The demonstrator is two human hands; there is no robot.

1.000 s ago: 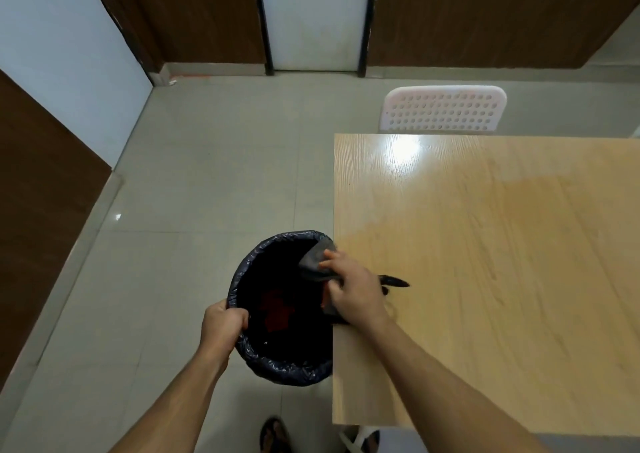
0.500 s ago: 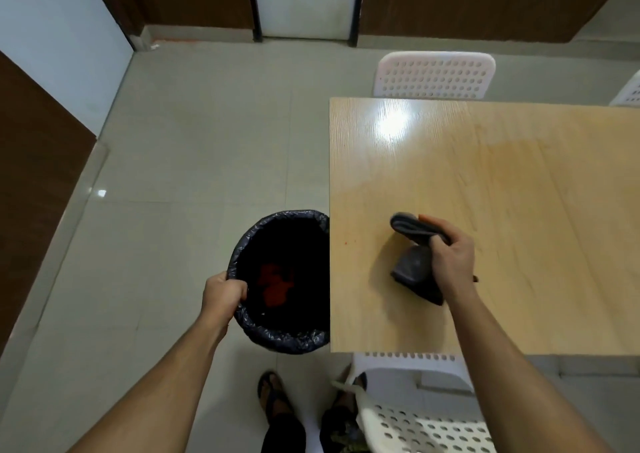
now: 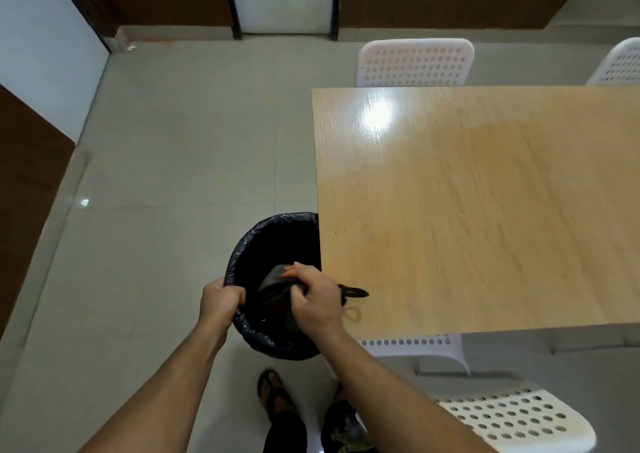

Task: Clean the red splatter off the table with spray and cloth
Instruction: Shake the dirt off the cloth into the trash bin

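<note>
Back from the middle of the counter, the right hand (image 3: 317, 302) now sits at the near left corner, over the bin's mouth, where half a second ago it held the cloth well in on the wood. Its grip is clenched round the dark grey cloth (image 3: 275, 288), which bunches under the fingers and hangs partly inside the bin (image 3: 256, 245). A thin black strap or loop of the cloth trails from behind the hand onto the counter edge.

Two or three tiny red specks (image 3: 335, 232) remain on the counter (image 3: 485, 210) close to its left edge, beyond the hand; the rest of the wood looks bare, with a bright glare near the far left corner.

Beside it, the left hand (image 3: 221, 302) grips the near rim of the bin, fingers curled over the black liner. The bin stands on the tiled floor, touching or just beside the counter's left edge.

White perforated chairs stand at the far side (image 3: 415, 61) and at the near side (image 3: 512, 414) of the counter. The person's sandalled foot (image 3: 273, 392) shows on the floor below the bin.
</note>
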